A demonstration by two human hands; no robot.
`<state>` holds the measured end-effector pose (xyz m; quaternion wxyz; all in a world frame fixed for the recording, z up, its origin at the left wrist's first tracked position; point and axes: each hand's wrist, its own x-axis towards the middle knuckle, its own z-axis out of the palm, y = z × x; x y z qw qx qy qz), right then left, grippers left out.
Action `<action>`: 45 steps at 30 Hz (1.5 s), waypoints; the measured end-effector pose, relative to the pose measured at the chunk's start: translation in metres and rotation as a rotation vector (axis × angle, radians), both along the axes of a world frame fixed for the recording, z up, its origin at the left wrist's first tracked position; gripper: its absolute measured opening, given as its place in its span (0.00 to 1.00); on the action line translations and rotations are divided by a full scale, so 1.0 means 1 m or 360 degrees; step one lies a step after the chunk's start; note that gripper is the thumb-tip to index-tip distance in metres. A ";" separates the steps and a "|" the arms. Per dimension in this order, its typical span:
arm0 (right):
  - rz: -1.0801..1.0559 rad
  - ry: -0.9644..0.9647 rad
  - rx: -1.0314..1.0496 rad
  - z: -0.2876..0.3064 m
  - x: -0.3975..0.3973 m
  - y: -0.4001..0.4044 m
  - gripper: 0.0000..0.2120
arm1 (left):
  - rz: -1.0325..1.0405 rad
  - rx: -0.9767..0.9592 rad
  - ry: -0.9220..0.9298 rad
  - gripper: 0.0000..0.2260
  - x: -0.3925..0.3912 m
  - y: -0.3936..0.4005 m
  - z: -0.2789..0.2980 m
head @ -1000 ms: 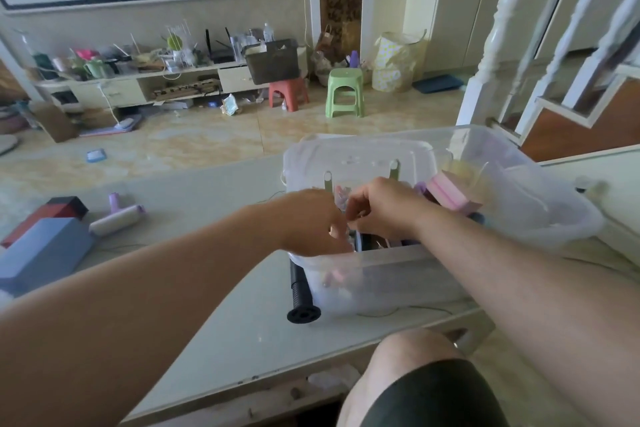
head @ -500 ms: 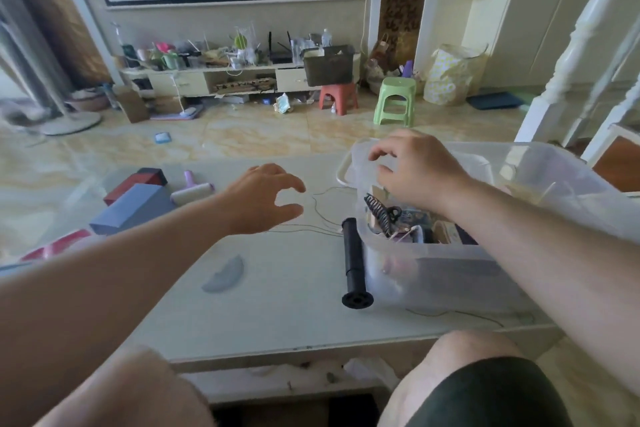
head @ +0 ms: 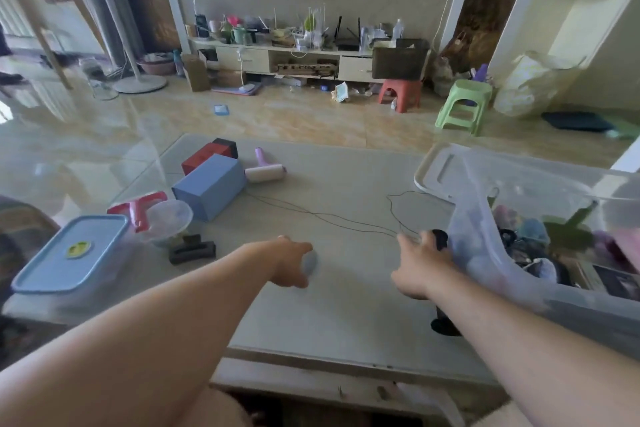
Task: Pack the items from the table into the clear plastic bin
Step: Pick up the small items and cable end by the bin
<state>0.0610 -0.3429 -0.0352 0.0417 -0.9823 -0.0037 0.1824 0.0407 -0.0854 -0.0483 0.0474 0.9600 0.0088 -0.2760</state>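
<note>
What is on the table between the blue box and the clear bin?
Only a thin black wire trails across the table between the blue box and the clear bin, seen in the head view.

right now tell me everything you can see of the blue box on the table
The blue box is a plain pale-blue rectangular block, matte like card, closed, with no visible markings. It lies on its long side on the left far part of the table, set at an angle. A red and black box sits close behind it, and a white lint roller lies just to its right. Neither of the hands touches it.
</note>
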 end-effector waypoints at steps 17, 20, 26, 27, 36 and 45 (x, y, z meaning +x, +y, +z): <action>0.0296 -0.0148 0.0550 -0.049 -0.003 0.011 0.35 | -0.0528 -0.0148 -0.0242 0.23 0.013 -0.040 -0.028; 0.0310 -0.0115 0.0602 -0.044 -0.008 0.011 0.33 | -0.0432 -0.0004 -0.0256 0.26 0.013 -0.029 -0.027; 0.0022 -0.0346 0.0798 -0.031 -0.001 0.017 0.19 | -0.0391 0.0114 -0.0189 0.19 0.002 -0.024 -0.030; 0.0051 -0.0326 0.0761 -0.031 0.000 0.017 0.19 | -0.0379 0.0110 -0.0184 0.19 0.000 -0.023 -0.031; 0.0075 -0.0364 0.0260 -0.048 0.016 0.025 0.28 | -0.0512 -0.0001 -0.0250 0.33 -0.019 -0.007 -0.029; -0.0084 -0.0275 0.0281 -0.044 0.037 0.014 0.25 | -0.0131 -0.0206 -0.0427 0.24 0.004 -0.031 -0.039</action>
